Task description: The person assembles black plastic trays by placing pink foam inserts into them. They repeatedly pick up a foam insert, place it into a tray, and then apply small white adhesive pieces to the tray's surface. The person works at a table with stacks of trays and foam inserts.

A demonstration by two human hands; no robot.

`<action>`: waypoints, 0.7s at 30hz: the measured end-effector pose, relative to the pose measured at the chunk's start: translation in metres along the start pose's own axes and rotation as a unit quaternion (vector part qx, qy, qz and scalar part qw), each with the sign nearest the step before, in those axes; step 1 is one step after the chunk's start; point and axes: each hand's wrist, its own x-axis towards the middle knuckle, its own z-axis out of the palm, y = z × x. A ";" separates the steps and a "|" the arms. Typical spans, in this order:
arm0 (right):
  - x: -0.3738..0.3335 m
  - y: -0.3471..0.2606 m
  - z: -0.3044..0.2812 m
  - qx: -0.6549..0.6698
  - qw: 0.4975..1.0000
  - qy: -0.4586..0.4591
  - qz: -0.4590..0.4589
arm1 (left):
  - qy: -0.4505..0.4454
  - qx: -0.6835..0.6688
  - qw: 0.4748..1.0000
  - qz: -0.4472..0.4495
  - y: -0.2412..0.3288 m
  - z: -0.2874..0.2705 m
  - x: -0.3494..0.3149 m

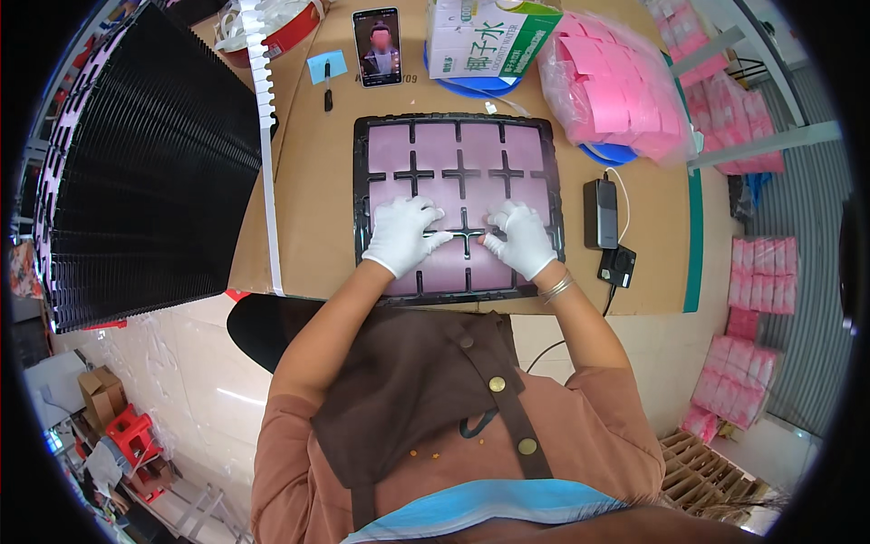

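A black plastic tray (361, 195) lies flat on the cardboard-covered table in front of me. Pinkish-purple flat pieces (433, 145) fill its grid of pockets, and black cross-shaped ribs show between them. My left hand (399, 238), in a white glove, rests on the left middle part of the tray with its fingers apart. Opposite it, my right hand (523, 239), gloved too, lies on the right part, fingers spread and pointing inward. Both hands touch the pieces on either side of a central rib; neither grips anything I can see.
A tall stack of black trays (154, 172) stands at the left beside a white notched strip (265, 136). Farther back are a phone (378, 47), a pen (328, 88), a carton (489, 41) and a bag of pink pieces (616, 82). A black power bank (599, 214) lies right.
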 end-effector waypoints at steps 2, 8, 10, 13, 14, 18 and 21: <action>0.001 -0.001 0.002 -0.010 1.000 -0.004 0.008 | -0.043 0.020 0.999 -0.005 0.003 -0.003 0.003; -0.012 0.004 -0.008 -0.013 0.995 0.013 -0.097 | -0.041 0.058 0.997 0.036 0.007 -0.016 -0.007; -0.014 0.000 -0.014 -0.026 0.994 0.000 -0.106 | -0.056 0.053 0.997 0.032 0.009 -0.019 -0.008; -0.009 0.009 -0.003 0.021 0.997 0.001 -0.081 | -0.109 0.012 0.994 -0.022 0.009 -0.016 -0.001; -0.008 0.012 0.002 0.048 0.997 0.004 -0.066 | -0.123 -0.007 0.991 -0.053 0.008 -0.007 0.003; -0.010 -0.012 0.000 0.004 1.000 -0.012 -0.004 | -0.091 0.052 0.994 -0.034 0.017 -0.008 -0.007; -0.020 -0.018 -0.008 -0.080 0.994 -0.039 -0.056 | -0.068 0.080 0.994 0.006 0.014 -0.008 -0.015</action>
